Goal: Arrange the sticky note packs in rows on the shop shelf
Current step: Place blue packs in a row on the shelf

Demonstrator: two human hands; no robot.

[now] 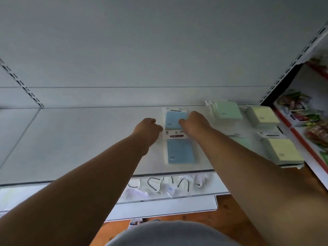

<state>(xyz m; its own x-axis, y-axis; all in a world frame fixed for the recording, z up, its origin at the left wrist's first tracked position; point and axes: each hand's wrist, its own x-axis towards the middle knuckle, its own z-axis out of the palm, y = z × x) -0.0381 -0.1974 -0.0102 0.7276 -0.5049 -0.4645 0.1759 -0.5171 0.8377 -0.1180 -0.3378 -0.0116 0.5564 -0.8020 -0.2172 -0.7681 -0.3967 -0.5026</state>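
sticky note packs on white shelf (pixel 88 139), right half only. blue pack, rear (pixel 174 119): flat, near back wall, being set square. blue pack, front (pixel 180 151): directly ahead of it, ends touching or overlapping, forming one column. green packs (pixel 228 110): rear stack just right of blue; front green partly hidden behind right arm. yellow packs (pixel 262 116), (pixel 284 152): rear and front, far right by the upright. left hand (pixel 148 129): fingers curled, pinching or pressing left edge of rear blue pack; exact hold unclear. right hand (pixel 193 124): fingers curled onto pack's right edge. progress, judged: three columns laid, two deep; left stretch of shelf unfilled. lower shelf (pixel 168 187): bagged goods, unrelated. further stock to place not in view.
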